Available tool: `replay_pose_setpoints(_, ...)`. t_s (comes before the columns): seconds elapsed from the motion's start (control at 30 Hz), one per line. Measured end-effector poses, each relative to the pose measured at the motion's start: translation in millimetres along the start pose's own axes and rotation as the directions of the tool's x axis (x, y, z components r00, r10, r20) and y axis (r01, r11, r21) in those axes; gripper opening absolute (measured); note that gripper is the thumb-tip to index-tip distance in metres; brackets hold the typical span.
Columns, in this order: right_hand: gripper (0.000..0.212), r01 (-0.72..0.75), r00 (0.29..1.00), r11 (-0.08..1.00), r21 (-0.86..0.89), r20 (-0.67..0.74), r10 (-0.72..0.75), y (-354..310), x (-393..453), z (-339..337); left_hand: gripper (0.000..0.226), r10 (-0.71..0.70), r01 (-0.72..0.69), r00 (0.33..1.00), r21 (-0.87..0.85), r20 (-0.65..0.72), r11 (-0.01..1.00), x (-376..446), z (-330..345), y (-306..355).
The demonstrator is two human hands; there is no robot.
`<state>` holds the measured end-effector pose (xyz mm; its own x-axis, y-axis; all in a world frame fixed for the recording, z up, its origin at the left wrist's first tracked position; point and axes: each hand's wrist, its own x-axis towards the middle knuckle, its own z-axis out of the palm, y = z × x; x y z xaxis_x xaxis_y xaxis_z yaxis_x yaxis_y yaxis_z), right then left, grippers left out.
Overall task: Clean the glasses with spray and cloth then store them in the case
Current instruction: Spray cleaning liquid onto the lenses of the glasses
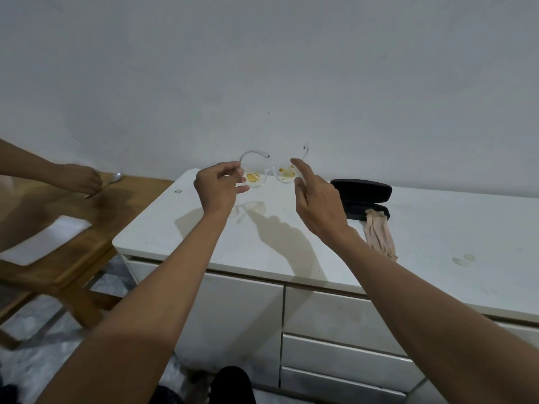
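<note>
I hold a pair of clear-framed glasses (269, 174) in the air above the white cabinet top (291, 243). Yellow and whitish smears cover both lenses. My left hand (217, 185) pinches the left side of the frame at its temple hinge. My right hand (313, 195) grips the right lens edge, index finger raised. A black glasses case (364, 196) lies open at the back right of the cabinet top. A beige cloth (380, 233) drapes from the case toward the front. No spray bottle is visible.
A wooden table (73, 225) stands to the left, where another person's hand (77, 177) holds a spoon. A small smear (463, 259) marks the cabinet top at the right. Drawers (335, 345) line the cabinet front below.
</note>
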<state>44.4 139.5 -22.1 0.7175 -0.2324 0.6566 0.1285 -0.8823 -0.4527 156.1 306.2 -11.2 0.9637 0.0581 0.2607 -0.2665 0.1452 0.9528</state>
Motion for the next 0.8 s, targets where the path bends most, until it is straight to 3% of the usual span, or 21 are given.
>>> replay_pose_setpoints(0.8,0.029,-0.016,0.997,0.999,0.042,-0.079,0.019,-5,17,3,0.017,0.015,-0.015,1.000,-0.025,0.006,1.000,-3,2,12)
